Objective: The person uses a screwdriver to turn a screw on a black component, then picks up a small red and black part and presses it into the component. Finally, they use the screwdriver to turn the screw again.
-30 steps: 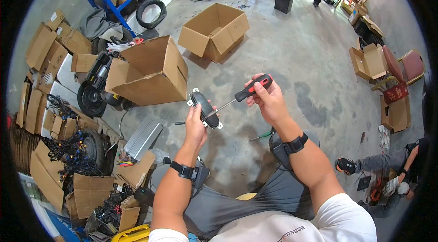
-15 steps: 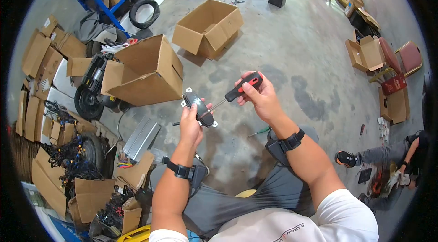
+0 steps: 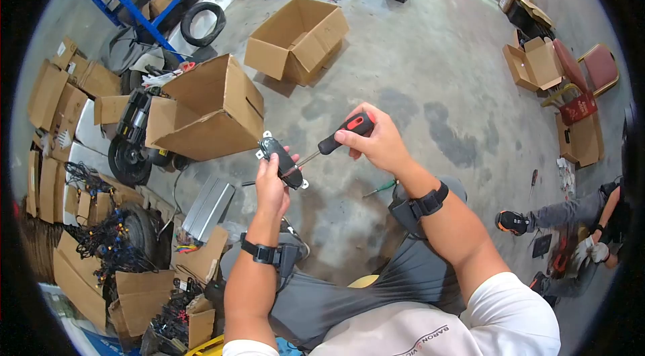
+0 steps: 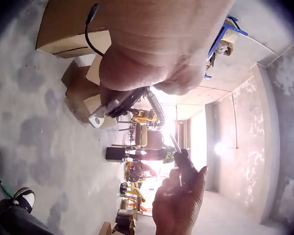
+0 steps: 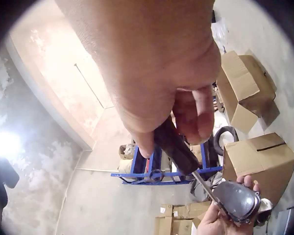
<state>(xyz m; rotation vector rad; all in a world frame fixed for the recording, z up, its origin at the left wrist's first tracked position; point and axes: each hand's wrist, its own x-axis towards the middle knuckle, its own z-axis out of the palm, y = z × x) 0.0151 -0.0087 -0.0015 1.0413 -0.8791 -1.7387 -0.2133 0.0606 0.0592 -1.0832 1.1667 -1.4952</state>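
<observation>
My left hand (image 3: 270, 189) holds a black oval housing (image 3: 274, 152) with pale metal mounting tabs, thumb on its near side and fingertips showing past the far edge. A short black cable with a plug (image 4: 91, 15) hangs from it. My right hand (image 3: 381, 143) grips a screwdriver (image 3: 334, 143) by its black-and-red handle. Its metal shaft slants down to the housing, the tip right at the edge beside my left fingers. The right wrist view shows the housing's smooth grey face (image 5: 236, 199); the tip's exact contact is hidden.
Two open cardboard boxes (image 3: 205, 124) stand on the floor ahead. A green-handled screwdriver (image 3: 381, 188) lies near my right knee. On the left are a silver metal case (image 3: 209, 209), wiring and a tyre (image 3: 139, 225). Another person's shoe (image 3: 512, 222) is at the right.
My right hand has turned at the wrist, rolling the screwdriver handle, and come slightly left. The housing stays in my left hand. The whole head view has shifted a little.
</observation>
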